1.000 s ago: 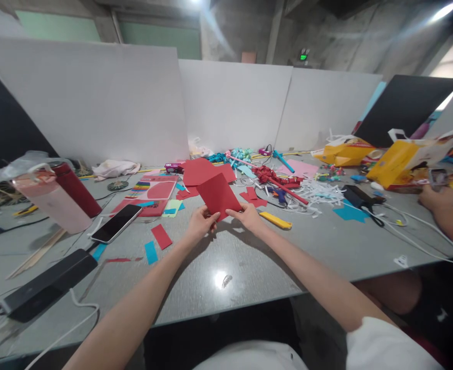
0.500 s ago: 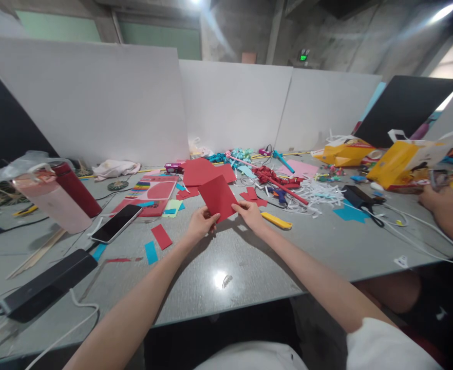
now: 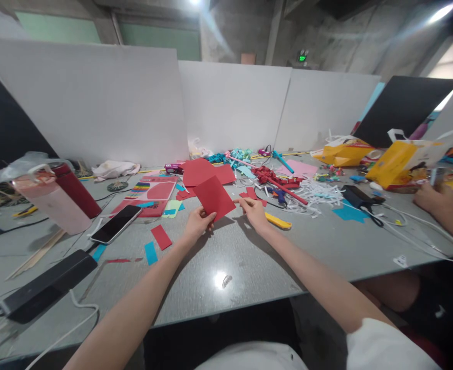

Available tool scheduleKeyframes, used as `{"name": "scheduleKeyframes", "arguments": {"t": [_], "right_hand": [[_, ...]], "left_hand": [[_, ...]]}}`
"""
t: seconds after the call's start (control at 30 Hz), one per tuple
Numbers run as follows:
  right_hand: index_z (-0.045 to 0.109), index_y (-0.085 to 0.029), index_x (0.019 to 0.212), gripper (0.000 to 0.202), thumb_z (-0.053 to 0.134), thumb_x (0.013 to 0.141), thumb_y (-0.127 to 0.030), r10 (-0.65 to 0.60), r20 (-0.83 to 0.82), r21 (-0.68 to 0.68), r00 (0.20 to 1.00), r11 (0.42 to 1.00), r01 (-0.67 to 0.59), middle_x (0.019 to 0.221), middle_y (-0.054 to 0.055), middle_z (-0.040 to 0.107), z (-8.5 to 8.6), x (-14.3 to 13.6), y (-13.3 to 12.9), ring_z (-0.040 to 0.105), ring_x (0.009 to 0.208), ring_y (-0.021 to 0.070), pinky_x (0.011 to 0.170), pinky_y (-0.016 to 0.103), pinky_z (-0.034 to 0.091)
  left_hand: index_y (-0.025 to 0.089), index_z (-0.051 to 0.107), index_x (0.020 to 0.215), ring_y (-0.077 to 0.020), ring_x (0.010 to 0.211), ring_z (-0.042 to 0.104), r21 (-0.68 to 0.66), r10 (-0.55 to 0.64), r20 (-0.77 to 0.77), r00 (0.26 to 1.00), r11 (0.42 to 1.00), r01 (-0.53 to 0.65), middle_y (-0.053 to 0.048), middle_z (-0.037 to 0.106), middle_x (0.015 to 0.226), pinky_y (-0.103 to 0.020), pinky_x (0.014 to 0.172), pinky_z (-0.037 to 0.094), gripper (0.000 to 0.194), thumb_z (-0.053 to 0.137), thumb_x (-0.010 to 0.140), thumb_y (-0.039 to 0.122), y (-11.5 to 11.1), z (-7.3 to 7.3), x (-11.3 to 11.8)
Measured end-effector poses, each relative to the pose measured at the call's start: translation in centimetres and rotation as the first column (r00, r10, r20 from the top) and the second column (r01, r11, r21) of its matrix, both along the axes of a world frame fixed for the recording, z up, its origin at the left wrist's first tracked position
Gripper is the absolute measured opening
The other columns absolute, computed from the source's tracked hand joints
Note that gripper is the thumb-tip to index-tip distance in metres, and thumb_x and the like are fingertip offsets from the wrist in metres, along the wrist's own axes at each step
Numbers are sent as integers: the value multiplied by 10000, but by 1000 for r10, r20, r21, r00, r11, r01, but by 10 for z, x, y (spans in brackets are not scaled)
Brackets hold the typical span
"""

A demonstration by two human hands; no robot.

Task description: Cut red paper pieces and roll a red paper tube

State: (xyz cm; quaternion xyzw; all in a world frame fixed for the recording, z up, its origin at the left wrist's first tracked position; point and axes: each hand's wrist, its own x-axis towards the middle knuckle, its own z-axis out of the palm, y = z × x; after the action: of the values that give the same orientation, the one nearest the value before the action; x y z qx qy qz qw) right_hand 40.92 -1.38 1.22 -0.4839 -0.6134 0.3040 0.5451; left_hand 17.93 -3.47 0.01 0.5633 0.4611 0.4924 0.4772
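My left hand point(image 3: 198, 222) pinches the lower corner of a red square paper sheet point(image 3: 213, 198) and holds it tilted just above the grey table point(image 3: 249, 257). My right hand point(image 3: 255, 210) hovers just to the right of the sheet's right corner. Its fingers are loosely curled, and a small gap seems to separate them from the paper. Behind the sheet lie more red paper sheets point(image 3: 203, 170) and red scraps point(image 3: 251, 193). A yellow utility knife point(image 3: 276, 221) lies on the table just right of my right hand.
At left are a phone point(image 3: 116, 223), a pink cup point(image 3: 53, 203), a red bottle point(image 3: 78, 189) and a black power bank point(image 3: 45, 285) with a cable. Paper scraps, ribbons and white shreds point(image 3: 319, 191) litter the back. Another person's hand point(image 3: 429, 198) rests at right near yellow bags point(image 3: 396, 163).
My right hand has slipped off the sheet's right corner and moved slightly right. My left hand has tipped the sheet to the left and lowered it a little.
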Motion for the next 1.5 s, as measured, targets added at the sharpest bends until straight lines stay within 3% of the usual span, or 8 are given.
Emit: {"name": "scheduleKeyframes", "arguments": {"t": [0.23, 0.57, 0.93, 1.13, 1.33, 1.5], "right_hand": [[823, -154, 860, 497, 591, 895, -592, -13, 29, 19, 1000, 1000, 13, 725, 33, 629, 3, 0, -2, 513, 655, 169, 643, 305, 401], [787, -158, 735, 585, 571, 898, -677, -11, 64, -4, 998, 1000, 11, 561, -14, 467, 1, 0, -1, 401, 563, 148, 594, 313, 326], [754, -159, 707, 522, 558, 900, -602, 6, 38, -9, 999, 1000, -6, 552, -31, 416, -1, -1, -1, 379, 549, 141, 568, 301, 295], [766, -155, 759, 482, 525, 914, -543, 23, 69, -7, 997, 1000, -22, 571, -25, 454, -2, -2, 0, 436, 569, 147, 579, 303, 339], [765, -163, 1063, 404, 528, 869, -426, 38, 6, -41, 999, 998, -38, 702, -10, 583, -10, -2, 8, 477, 586, 137, 548, 282, 382], [742, -178, 1059, 373, 573, 876, -456, 131, -40, -86, 991, 987, -134, 803, 9, 665, -16, -4, 11, 550, 589, 130, 552, 267, 436]], "left_hand": [[149, 663, 1004, -117, 494, 600, -16, 22, 72, 997, 1000, -21, 6, 649, 635, -220, 447, 483, 367, 829, 793, 398, 3, -2, -1], [138, 663, 989, -99, 496, 584, -101, 16, 255, 967, 995, 11, 4, 654, 668, -200, 441, 457, 486, 921, 686, 419, 8, -5, -4], [130, 657, 958, -90, 504, 569, -179, 34, 309, 950, 984, 23, 26, 603, 620, -183, 451, 440, 458, 920, 680, 382, 2, 2, -6], [131, 649, 936, -76, 496, 559, -197, 37, 336, 941, 980, 32, 17, 618, 647, -177, 454, 434, 421, 913, 696, 353, 4, 3, -6], [130, 658, 1000, -94, 512, 600, -199, 28, 313, 949, 979, 37, 8, 632, 676, -185, 459, 466, 379, 880, 755, 316, 4, 4, -6], [133, 649, 1065, -113, 525, 648, -187, -25, 260, 965, 979, 76, -29, 698, 755, -190, 451, 488, 347, 832, 804, 268, 3, 3, -4]]}}
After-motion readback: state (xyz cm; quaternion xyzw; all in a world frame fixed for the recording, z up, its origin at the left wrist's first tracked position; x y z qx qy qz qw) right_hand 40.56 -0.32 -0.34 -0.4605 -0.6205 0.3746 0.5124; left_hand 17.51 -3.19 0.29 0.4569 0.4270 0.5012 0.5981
